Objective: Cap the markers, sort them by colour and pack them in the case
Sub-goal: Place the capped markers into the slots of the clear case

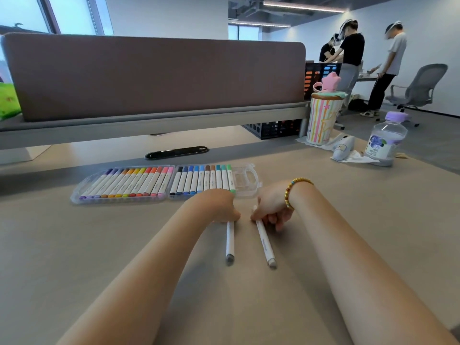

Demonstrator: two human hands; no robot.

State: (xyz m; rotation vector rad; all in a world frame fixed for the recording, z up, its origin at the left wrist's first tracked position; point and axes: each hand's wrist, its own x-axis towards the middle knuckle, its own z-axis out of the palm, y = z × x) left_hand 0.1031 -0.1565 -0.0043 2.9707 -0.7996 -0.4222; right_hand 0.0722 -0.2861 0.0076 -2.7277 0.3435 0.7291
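A clear plastic marker case (pixel 245 181) lies open on the desk, its two halves filled with rows of white capped markers (pixel 139 181) sorted from purple through pink, then black, blues, browns and greens. Just in front of it, my left hand (pixel 221 207) grips the far end of a white marker with a grey cap (pixel 230 242). My right hand (pixel 272 210), with a gold bead bracelet on its wrist, grips the far end of a second white grey-capped marker (pixel 265 245). Both markers point back towards me, close above the desk.
A brown desk divider (pixel 154 75) stands behind the case, with a black cable slot (pixel 176 152) in front of it. At the right stand a striped cup with a pink lid (pixel 321 118), a white device (pixel 343 148) and a water bottle (pixel 384 143). People stand far right.
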